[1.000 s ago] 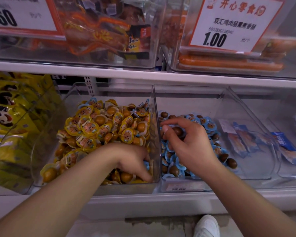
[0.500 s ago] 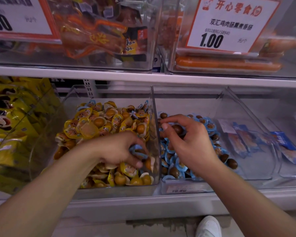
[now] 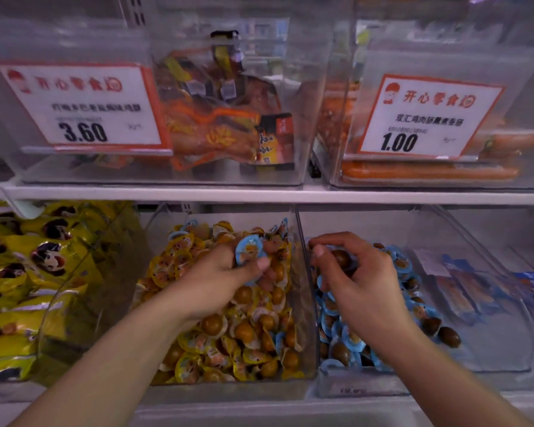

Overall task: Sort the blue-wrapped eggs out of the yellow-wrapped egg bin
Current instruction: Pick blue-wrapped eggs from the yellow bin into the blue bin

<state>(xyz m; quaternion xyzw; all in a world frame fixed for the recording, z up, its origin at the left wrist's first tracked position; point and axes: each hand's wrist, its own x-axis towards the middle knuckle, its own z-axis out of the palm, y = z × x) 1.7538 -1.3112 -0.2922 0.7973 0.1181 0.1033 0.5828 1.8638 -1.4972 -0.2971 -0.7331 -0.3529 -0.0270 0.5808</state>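
The lower shelf (image 3: pixel 259 194) carries everything that matters: the clear yellow-egg bin (image 3: pixel 305 303) sits at six o'clock, with the blue-egg bin (image 3: pixel 506 349) touching its wall on the three o'clock side. At nine o'clock a heap of yellow snack bags (image 3: pixel 28 272) fills a rounded tub, and up at twelve o'clock the upper bins show two price cards (image 3: pixel 84 106).

Now the action. The left hand (image 3: pixel 216 278), which a second ago was buried low at the front of the yellow pile, has come up and out, and it has a catch: a blue-wrapped egg (image 3: pixel 249 252) is pinched between thumb and curled fingers, lifted above the yellow-wrapped eggs (image 3: pixel 244 334) toward the bin's back right. That's one stray pulled free, but it hangs over the wrong bin, so my read is it needs to cross the dividing wall toward three o'clock before it counts.

The right hand (image 3: pixel 361 282) has barely shifted; it hovers over the blue pile, its fingers curled round a brown egg (image 3: pixel 341 257) in blue wrap, not yet let go. A few more blue wrappers peek out along the back and right edge of the yellow pile, so the sorting looks far from done.
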